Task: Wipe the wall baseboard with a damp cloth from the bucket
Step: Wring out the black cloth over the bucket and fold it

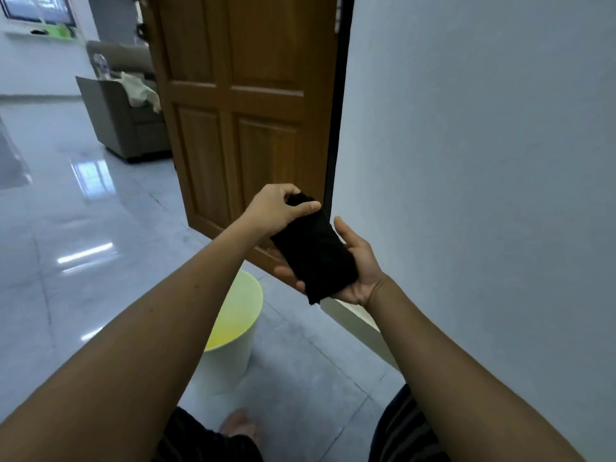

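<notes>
Home, sofa (126, 125), wood door (246, 105)

Glossy tiled floor (100, 228), wooden door (246, 111), grey armchair (123, 118), pale wall (483, 145)

A black cloth (313, 250) is seen at the centre. Near it, low down, a pale yellow-green bucket (233, 331) is shown on glossy light grey floor tiles (83, 228). A brown wooden door (246, 105) is seen beyond, a grey armchair (123, 125) far left, a white-grey wall (483, 161) right. Dark striped shorts (400, 431) are seen nearest.
</notes>
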